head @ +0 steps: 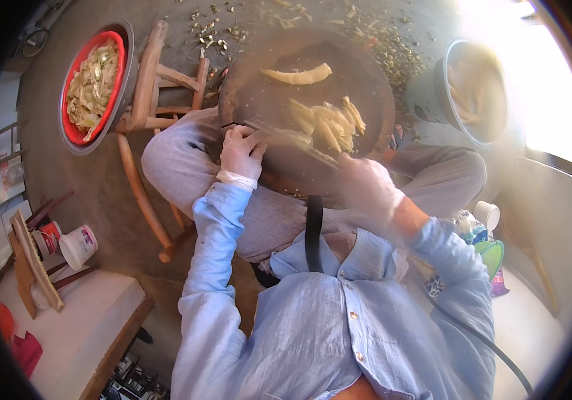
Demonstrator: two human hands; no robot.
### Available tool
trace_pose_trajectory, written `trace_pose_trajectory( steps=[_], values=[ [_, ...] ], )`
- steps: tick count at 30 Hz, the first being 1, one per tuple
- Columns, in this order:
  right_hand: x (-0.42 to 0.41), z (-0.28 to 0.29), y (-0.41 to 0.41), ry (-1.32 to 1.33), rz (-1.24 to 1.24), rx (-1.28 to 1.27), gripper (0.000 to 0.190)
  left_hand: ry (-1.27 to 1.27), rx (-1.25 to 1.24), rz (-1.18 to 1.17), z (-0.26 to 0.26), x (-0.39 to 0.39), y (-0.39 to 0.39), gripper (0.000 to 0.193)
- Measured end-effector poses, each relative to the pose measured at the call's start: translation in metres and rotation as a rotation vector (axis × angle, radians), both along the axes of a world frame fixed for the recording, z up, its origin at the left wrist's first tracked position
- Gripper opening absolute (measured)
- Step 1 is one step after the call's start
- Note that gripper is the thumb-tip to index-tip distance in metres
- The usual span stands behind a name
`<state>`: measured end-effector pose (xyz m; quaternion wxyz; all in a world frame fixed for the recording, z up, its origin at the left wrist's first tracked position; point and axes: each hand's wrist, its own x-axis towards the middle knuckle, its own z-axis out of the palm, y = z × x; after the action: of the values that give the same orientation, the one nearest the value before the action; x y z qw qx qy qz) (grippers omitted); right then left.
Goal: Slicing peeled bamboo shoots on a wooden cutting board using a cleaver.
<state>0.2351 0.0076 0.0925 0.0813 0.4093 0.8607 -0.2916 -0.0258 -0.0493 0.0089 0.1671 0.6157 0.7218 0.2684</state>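
Observation:
My left hand point(241, 156), in a thin pale glove, is closed at the left rim of a round, dark chopping block point(271, 165). A dark, handle-like end shows beside its fingers. From there a thin, blurred strip, apparently a knife blade point(291, 135), slants toward my right hand point(370, 185). That hand is gloved too and smeared by motion; its fingers are bent near the strip's other end, and what they grip is hidden. Beyond the hands lie several pale yellow-green pepper pieces point(333, 125) in a pile. A curved whole pepper point(298, 75) rests farther up the block.
Left, a red basin point(77, 60) of cut peppers sits inside a metal bowl point(128, 42) by a wooden chair point(146, 75). A bucket point(423, 100) of pale peppers stands right. Green scraps point(401, 55) litter the floor beyond the block. White tubs point(78, 247) stand lower left.

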Motion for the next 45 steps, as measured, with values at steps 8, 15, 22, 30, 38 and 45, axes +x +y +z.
trace_pose_trajectory(
  steps=[8,15,22,30,38,45],
  values=[
    [0.0,-0.005,0.012,0.145,-0.133,-0.074,0.022,0.269,-0.004,-0.088,0.019,0.011,-0.007,0.03],
    [0.032,0.015,-0.001,0.185,-0.287,-0.18,0.023,0.248,0.138,-0.065,0.017,0.025,-0.014,0.035],
    [0.045,0.031,-0.005,0.084,-0.111,-0.105,0.015,0.128,0.207,0.017,0.014,0.031,-0.017,0.026],
    [-0.006,-0.01,0.013,0.055,0.055,-0.001,0.017,0.072,0.331,0.027,-0.004,0.029,-0.019,0.02],
    [0.002,0.0,0.021,0.213,-0.291,-0.159,0.024,0.188,0.331,-0.103,0.006,0.035,-0.011,0.026],
    [0.04,0.023,0.007,0.181,-0.272,-0.174,0.018,0.22,0.286,-0.174,0.013,0.04,-0.003,0.024]
  ],
)
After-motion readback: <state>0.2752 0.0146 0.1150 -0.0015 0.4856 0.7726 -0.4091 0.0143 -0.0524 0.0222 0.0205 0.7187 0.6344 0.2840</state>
